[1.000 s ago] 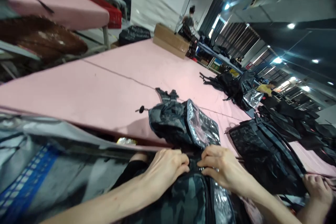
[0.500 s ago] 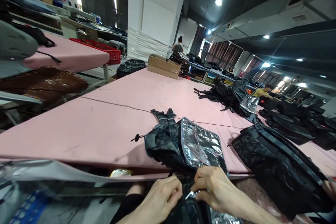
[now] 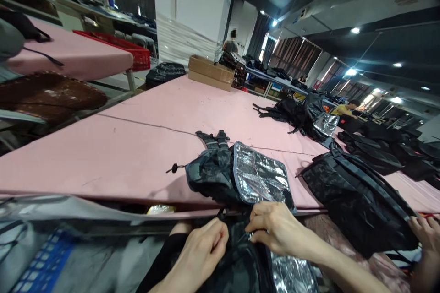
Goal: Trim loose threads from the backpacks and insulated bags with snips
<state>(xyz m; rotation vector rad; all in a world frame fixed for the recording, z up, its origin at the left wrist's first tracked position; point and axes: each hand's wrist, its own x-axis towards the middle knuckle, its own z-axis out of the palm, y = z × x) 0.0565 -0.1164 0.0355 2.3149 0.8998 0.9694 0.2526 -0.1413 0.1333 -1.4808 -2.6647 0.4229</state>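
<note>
A dark camouflage bag with a silver foil lining flap lies over the near edge of the pink table and hangs down toward me. My left hand is closed, gripping the dark fabric of the bag below the table edge. My right hand is closed in a pinch on the bag's edge just under the foil flap. The two hands sit close together, a few centimetres apart. A drawstring toggle trails off the bag to the left.
Another dark bag lies to the right, with another person's hand at its far corner. More dark bags are piled farther back. A cardboard box sits at the table's far end. Grey plastic sheeting hangs at lower left.
The view has swung upright and lifted, so the table now looks level. Both hands stay pinched on the bag; the left hand has slid slightly down and left.
</note>
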